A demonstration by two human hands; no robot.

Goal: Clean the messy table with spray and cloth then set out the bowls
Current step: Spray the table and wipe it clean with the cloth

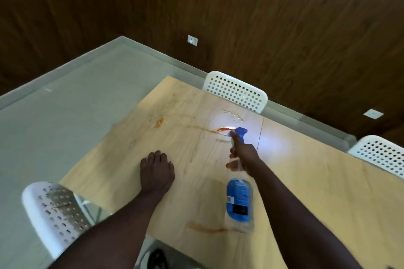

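Spray bottle [239,199]: my right hand [243,155] is gripping it, aiming at red smear [223,130]; left hand [157,170] bracing flat on counter [306,192].

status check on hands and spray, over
Right hand grips spray bottle, nozzle toward red smear. Left hand rests open on table. Near-edge smear unwiped; nothing blocking.

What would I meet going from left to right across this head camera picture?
White perforated plastic chair → left hand resting on the pale wooden table → clear plastic spray bottle with a blue label, gripped by the right hand → another white perforated chair at the right edge.
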